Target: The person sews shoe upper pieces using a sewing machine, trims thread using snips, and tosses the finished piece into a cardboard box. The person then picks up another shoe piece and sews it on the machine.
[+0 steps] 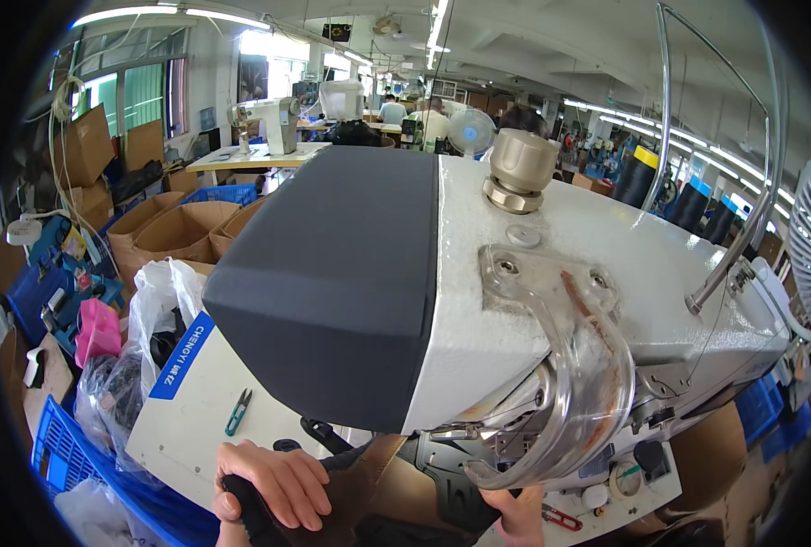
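In front of me is an industrial sewing machine with a dark grey end cover, a white body and a clear curved guard. Below its head lies a black and brown shoe upper, its far parts hidden by the machine. My left hand is closed around the black left edge, fingers curled over the top. My right hand grips the upper's right side, partly covered by the guard. Teal thread snips rest on the white table, beyond my left hand.
A blue basket with plastic bags stands along the table's left side. Near my right hand lie a red-handled tool and a roll of tape. Thread cones and a metal thread stand rise behind the machine at right.
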A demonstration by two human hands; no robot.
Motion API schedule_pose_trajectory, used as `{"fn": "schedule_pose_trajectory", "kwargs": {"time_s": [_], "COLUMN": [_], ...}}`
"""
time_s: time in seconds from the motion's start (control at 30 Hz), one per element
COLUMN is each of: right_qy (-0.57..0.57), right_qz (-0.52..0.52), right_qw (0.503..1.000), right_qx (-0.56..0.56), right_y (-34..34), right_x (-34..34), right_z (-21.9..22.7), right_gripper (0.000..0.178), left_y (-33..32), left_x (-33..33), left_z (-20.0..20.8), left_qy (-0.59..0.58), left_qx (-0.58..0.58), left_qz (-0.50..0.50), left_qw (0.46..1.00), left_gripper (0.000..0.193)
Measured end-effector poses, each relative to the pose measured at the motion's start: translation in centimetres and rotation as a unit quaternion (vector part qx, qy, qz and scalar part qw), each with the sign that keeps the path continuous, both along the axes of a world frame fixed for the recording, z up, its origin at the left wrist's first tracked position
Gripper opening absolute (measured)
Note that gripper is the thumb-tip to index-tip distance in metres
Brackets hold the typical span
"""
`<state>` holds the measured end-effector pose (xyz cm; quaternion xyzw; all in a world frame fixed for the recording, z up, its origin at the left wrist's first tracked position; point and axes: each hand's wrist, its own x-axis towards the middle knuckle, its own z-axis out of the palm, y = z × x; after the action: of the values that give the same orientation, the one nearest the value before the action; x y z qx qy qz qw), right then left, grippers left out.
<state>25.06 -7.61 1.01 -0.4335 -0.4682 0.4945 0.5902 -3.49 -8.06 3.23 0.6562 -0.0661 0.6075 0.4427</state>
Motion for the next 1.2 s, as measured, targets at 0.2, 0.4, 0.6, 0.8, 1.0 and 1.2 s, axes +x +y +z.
{"fn": "schedule_pose_trajectory", "kwargs": {"time_s": [0.2,0.4,0.6,0.8,1.0,1.2], "right_qy": [-0.476,-0.517,-0.404,0.045,0.145,0.179], "right_qz": [-0.031,-0.022,0.023,0.005,-0.076,-0.076], "right_qw": [0.815,0.821,0.902,0.999,0.984,0.977], "right_qx": [0.328,0.24,0.151,0.007,-0.067,-0.092], "right_y": [1.6,1.8,2.1,1.7,1.6,1.4], "right_x": [2.4,2.3,1.9,-0.6,-1.4,-1.4], "right_z": [-4.2,-3.7,-3.2,-1.1,-0.7,-0.2], "right_gripper": [0.021,0.026,0.037,0.058,0.063,0.066], "left_y": [-0.6,0.8,0.7,1.3,1.8,2.0], "left_x": [0.1,1.2,0.7,1.2,0.9,0.8], "left_z": [0.5,0.8,0.8,1.1,1.0,1.1], "left_qy": [-0.001,-0.026,-0.043,-0.053,-0.066,-0.049], "left_qx": [-0.008,-0.05,-0.054,-0.063,-0.097,-0.087], "left_qz": [0.028,0.051,0.057,0.068,0.073,0.068], "left_qw": [1.0,0.997,0.996,0.994,0.99,0.993], "left_gripper": [0.043,0.043,0.044,0.046,0.05,0.05]}}
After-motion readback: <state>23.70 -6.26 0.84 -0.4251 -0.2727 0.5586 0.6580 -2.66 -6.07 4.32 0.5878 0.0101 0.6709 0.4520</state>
